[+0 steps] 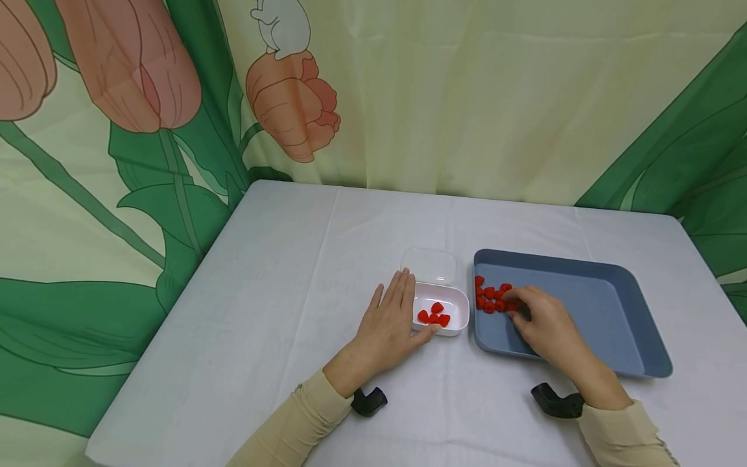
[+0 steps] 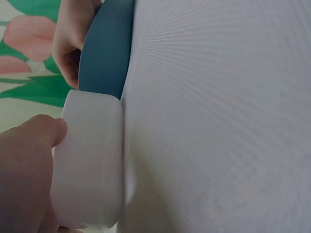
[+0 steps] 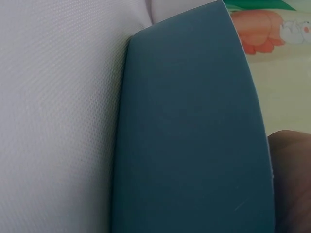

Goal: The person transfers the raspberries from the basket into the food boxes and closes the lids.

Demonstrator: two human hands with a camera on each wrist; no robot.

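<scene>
My left hand (image 1: 385, 326) lies along the left side of a small white container (image 1: 461, 322), its fingers straight and its thumb touching the near rim. Several red raspberries (image 1: 437, 307) lie inside that container. My right hand (image 1: 545, 324) reaches over the near side of a blue-grey tray (image 1: 595, 311). Its thumb and fingertips pinch a raspberry (image 1: 511, 306) beside a cluster of others at the tray's left end. In the left wrist view the thumb is on the container's rim. The tray's side hides the right fingertips in the right wrist view.
A clear plastic lid (image 1: 432, 264) lies just behind the white container. The tray stands close to the container's right side. A white cloth (image 1: 280, 292) covers the table, and a printed curtain (image 1: 443, 97) hangs behind it.
</scene>
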